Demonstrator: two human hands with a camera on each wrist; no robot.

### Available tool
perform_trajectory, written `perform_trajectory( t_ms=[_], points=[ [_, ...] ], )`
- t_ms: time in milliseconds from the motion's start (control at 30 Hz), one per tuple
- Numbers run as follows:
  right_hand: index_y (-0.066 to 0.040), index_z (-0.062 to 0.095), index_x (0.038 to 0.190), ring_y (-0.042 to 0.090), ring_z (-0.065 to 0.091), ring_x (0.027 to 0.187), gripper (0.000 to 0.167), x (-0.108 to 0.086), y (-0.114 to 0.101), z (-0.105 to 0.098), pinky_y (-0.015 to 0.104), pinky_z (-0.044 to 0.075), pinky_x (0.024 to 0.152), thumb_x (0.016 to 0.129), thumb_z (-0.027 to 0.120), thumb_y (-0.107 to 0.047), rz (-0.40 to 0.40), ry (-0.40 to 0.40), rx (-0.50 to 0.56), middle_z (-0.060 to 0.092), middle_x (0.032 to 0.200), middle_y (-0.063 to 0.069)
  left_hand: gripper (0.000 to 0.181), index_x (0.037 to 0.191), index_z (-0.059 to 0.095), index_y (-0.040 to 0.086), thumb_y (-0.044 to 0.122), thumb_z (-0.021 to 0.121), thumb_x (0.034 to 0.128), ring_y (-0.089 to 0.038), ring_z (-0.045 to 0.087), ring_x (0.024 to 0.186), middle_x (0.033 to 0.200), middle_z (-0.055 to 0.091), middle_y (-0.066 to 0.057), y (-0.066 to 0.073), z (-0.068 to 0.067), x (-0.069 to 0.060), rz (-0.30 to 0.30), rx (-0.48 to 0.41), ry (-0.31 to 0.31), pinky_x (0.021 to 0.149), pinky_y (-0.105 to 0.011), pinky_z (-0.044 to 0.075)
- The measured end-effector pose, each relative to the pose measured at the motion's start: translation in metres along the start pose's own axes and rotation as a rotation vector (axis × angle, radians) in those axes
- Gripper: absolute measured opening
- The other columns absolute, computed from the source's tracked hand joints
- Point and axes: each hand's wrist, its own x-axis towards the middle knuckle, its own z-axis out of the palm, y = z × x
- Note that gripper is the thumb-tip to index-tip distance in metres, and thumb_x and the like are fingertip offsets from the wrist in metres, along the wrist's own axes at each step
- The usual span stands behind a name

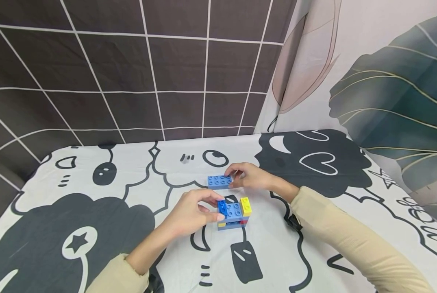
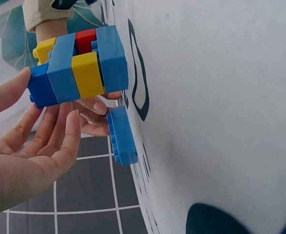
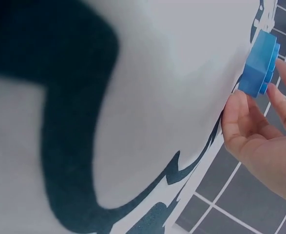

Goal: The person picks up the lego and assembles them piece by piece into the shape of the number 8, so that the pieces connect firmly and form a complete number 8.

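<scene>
A small stack of toy building bricks point(image 1: 234, 211) stands on the cloth in the middle: two light blue layers with a yellow brick point(image 2: 88, 74) and a red brick point(image 2: 85, 41) between them. On its top sit a dark blue brick point(image 1: 222, 207) at the left and a yellow brick point(image 1: 245, 206) at the right. My left hand point(image 1: 192, 213) pinches the stack at the dark blue brick, thumb in front and fingers behind. Behind the stack, a separate light blue brick point(image 1: 219, 182) lies studs up. My right hand point(image 1: 253, 177) holds its right end between thumb and fingers.
Beneath everything spreads a white cloth point(image 1: 174, 252) with black cartoon drawings. A dark gridded curtain point(image 1: 178, 65) hangs behind it, and a leaf-patterned curtain point(image 1: 394, 93) hangs at the right. Beige sleeves point(image 1: 350, 240) cover both forearms.
</scene>
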Motion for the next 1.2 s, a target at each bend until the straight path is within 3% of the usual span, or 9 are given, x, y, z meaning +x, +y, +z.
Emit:
perform_trajectory(
  t_ms=[267,567,1200],
  points=[
    [0.002,0.059,0.112,0.017,0.051,0.079,0.04,0.0,-0.001,0.001,0.029,0.045,0.073,0.074,0.071,-0.002,0.027,0.01,-0.055,0.059,0.094,0.007,0.029,0.102,0.066,0.005,0.009,0.074,0.0749,-0.017,0.059,0.091,0.093,0.063,-0.002,-0.001,0.001,0.0,-0.005,-0.006,0.004,0.075,-0.025,0.05],
    [0.003,0.062,0.105,0.015,0.05,0.073,0.033,-0.003,-0.003,0.002,0.025,0.042,0.067,0.074,0.073,-0.003,0.066,0.009,-0.078,0.058,0.085,0.004,0.028,0.103,0.066,0.006,0.008,0.074,0.0753,-0.016,0.058,0.09,0.093,0.062,-0.001,-0.001,0.001,0.0,-0.025,0.011,0.002,0.075,-0.025,0.05],
    [0.001,0.064,0.104,0.015,0.052,0.076,0.032,-0.019,-0.003,-0.013,0.026,0.043,0.067,0.074,0.074,-0.005,0.027,-0.027,-0.071,0.062,0.091,0.003,0.03,0.103,0.066,0.005,0.007,0.074,0.075,-0.017,0.058,0.091,0.093,0.062,-0.002,0.0,0.001,0.0,-0.027,0.021,0.008,0.076,-0.027,0.05]
  ],
)
